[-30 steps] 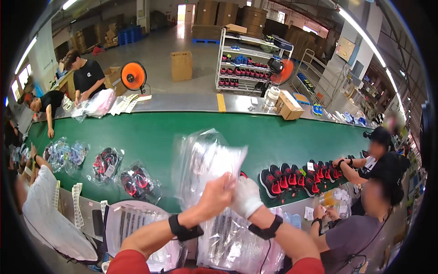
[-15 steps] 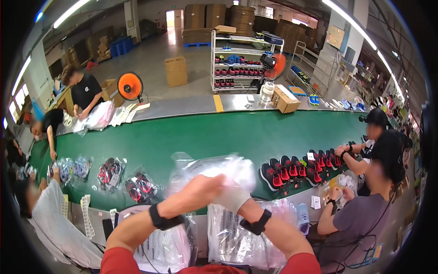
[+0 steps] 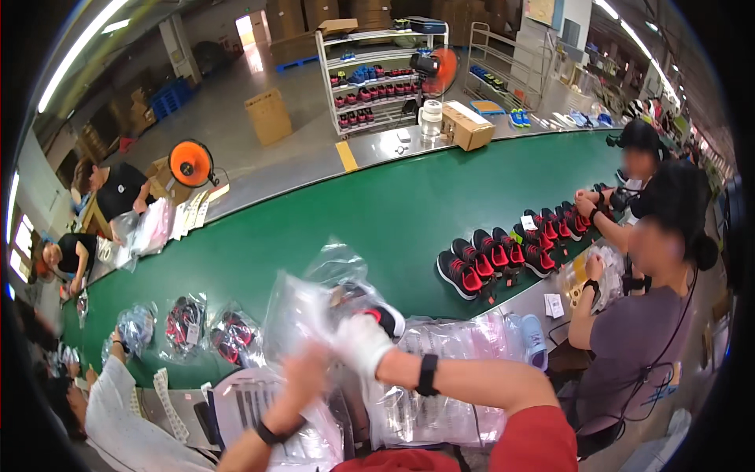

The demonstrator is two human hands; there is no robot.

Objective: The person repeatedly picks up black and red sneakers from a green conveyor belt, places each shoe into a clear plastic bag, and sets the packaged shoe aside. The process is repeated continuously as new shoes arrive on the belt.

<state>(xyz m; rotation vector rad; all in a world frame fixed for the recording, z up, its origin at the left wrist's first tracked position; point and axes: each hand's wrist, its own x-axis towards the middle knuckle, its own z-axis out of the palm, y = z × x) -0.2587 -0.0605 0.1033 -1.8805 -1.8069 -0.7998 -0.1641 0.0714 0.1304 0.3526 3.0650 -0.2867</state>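
A clear plastic bag (image 3: 295, 311) bunches up in front of me over the near edge of the green belt. In or beneath its film lies a black and red shoe (image 3: 388, 321) with a white sole edge, partly covered by my hand. My right hand (image 3: 364, 346), in a white glove, is closed on the bag beside the shoe; its fingertips are hidden. My bare left hand (image 3: 305, 381) is at the bag's near left side, too smeared by motion to make out the fingers. Flat clear bags (image 3: 429, 401) are stacked just below my right forearm.
Black and red shoes (image 3: 487, 252) stand in rows on the green belt (image 3: 409, 204) to the right. Bagged shoes (image 3: 233, 334) lie to the left. Co-workers (image 3: 641, 307) sit at both sides; others stand across the belt. A carton (image 3: 468, 126) and shoe rack (image 3: 377, 79) are beyond.
My hands have moved apart: the left down and toward me, the right slightly left. The bag has shifted left, exposing part of the shoe. The whole view has tilted and turned right.
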